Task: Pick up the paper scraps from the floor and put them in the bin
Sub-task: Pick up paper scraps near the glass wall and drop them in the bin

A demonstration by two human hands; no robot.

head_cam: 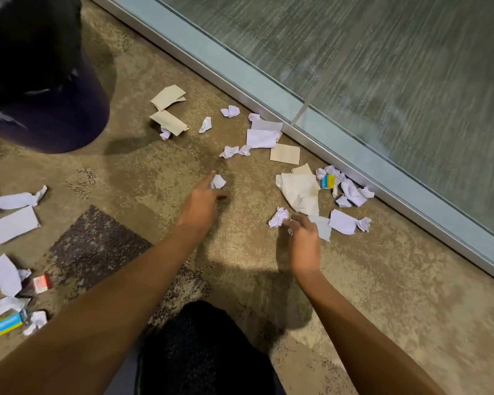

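Note:
Paper scraps litter the brown carpet. My left hand reaches forward and pinches a small white crumpled scrap between forefinger and thumb. My right hand hovers low with its fingers loosely spread, and the fingertips touch a white crumpled ball. The dark round bin stands at the upper left, well left of both hands. Beyond the hands lie more scraps: white sheets, tan card pieces and a large creased cream sheet.
A glass wall with a metal floor rail runs diagonally along the right. A small blue-yellow box sits among the scraps by the rail. More white scraps and two small boxes lie at the left. My dark-clothed knee is at the bottom centre.

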